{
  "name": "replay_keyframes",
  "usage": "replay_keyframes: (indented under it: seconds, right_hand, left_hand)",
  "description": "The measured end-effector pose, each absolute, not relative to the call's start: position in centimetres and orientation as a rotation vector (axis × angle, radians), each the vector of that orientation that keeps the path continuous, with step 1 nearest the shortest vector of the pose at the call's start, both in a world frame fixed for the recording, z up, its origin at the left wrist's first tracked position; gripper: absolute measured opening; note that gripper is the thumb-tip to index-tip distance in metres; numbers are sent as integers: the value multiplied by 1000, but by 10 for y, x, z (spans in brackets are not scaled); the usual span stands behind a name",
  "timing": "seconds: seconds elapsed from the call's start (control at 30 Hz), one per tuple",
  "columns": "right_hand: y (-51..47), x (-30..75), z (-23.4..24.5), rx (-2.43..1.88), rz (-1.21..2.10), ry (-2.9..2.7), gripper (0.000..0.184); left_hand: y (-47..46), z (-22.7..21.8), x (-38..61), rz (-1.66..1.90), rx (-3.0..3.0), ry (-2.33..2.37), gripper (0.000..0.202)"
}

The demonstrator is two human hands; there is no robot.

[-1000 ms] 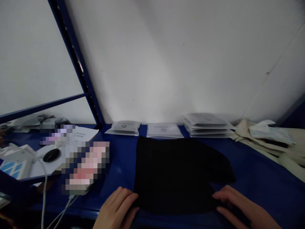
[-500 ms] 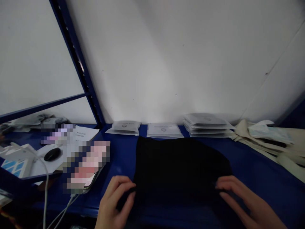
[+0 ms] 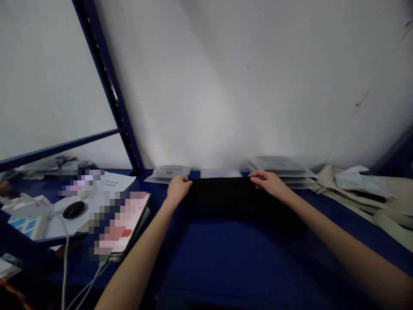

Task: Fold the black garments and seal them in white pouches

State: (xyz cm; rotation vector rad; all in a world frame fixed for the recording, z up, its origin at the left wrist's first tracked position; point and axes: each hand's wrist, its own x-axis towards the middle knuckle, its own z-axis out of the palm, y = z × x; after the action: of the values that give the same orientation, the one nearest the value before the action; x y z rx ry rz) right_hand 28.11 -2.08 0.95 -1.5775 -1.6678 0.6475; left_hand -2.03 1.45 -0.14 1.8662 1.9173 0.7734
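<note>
A piece of black fabric (image 3: 221, 198) is stretched between my two hands over the far part of the blue tabletop (image 3: 222, 262). My left hand (image 3: 179, 187) pinches its far left corner, and my right hand (image 3: 263, 181) pinches the far edge on the right. The fabric forms a band with a fairly straight top edge; its lower right part is lost in shadow. Whether it is a garment I cannot tell. Just behind it are flat pale packets: one on the left (image 3: 167, 173), one in the middle (image 3: 219, 173) partly covered by the fabric, and a stack on the right (image 3: 280, 165).
At the left lie a phone (image 3: 132, 228) with white cables (image 3: 66, 267), a black computer mouse (image 3: 74, 209), printed paper (image 3: 112, 185) and a white-and-blue box (image 3: 30, 221). Cream cloth (image 3: 351, 198) is heaped at the right. A white wall and a blue upright (image 3: 111, 82) stand behind.
Both hands have moved away from me, from the fabric's near edge position to near the packets, carrying that edge. The fabric now covers a narrower strip, and bare blue tabletop shows in front.
</note>
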Motion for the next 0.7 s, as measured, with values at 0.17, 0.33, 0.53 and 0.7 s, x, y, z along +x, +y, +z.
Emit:
replay_keyframes:
  seconds: [0.17,0.33,0.53,0.7]
  right_hand:
    - [-19,292,-13,-1641,696,-1708,21]
    - [-37,326,1,-1669,878,-1982,13]
    - [-66,336,18,-1932,944,-1960,36]
    - [-74,343,20,-1990,1079,-1974,53]
  left_hand:
    - [31,-30,-21,633,1846,1962,14]
    - [35,-38,-25,693,1862,1976,12]
    - [44,-45,-32,719,1816,1935,13]
    - [46,-48,-34,779,1738,1898,12]
